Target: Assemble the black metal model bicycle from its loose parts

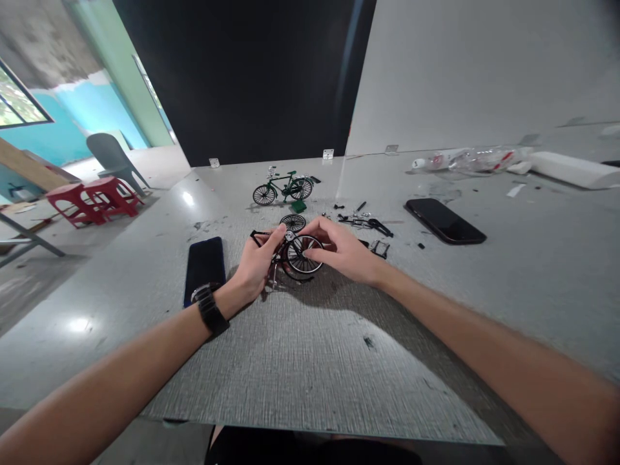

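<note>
My left hand (259, 261) is closed around the black frame (277, 257) of a small model bicycle, low over the table. My right hand (341, 248) pinches a black spoked wheel (304, 254) at the right end of that frame, thumb and fingers on its near and far sides. Just beyond my hands lies a loose spoked wheel (292, 223). Farther back, a green model bicycle (283, 187) stands upright, with a small green piece (298, 206) in front of it. Small black parts (365, 223) are scattered to the right of the loose wheel.
A phone (205, 261) lies left of my left wrist, partly behind the watch. Another phone (444, 220) is at the right. Clear plastic packaging (484, 159) and a white box (574, 169) sit at the back right. A black panel (252, 77) rises behind the table (310, 361).
</note>
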Demonstrator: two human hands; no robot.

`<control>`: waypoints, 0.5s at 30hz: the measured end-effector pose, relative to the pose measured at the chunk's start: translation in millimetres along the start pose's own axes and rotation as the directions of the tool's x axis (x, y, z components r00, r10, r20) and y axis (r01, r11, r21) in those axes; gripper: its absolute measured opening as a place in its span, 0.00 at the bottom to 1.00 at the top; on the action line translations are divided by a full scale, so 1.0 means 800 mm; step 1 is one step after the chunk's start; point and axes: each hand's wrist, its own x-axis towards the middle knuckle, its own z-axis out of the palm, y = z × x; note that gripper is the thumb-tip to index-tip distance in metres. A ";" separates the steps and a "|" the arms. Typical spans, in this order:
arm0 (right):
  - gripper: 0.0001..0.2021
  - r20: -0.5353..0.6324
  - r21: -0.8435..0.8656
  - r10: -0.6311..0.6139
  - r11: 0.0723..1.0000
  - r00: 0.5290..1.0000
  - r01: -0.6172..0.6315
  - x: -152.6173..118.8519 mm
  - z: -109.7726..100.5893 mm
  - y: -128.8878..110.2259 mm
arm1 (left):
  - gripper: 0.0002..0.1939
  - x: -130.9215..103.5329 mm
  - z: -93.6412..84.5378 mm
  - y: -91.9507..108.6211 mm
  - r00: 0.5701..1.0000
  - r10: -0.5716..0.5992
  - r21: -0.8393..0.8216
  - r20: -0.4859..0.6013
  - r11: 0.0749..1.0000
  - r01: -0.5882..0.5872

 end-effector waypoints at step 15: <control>0.10 0.022 0.060 -0.020 0.998 1.000 0.019 0.001 0.001 0.005 | 0.16 0.002 -0.004 -0.004 0.999 0.004 -0.058 0.054 0.998 -0.001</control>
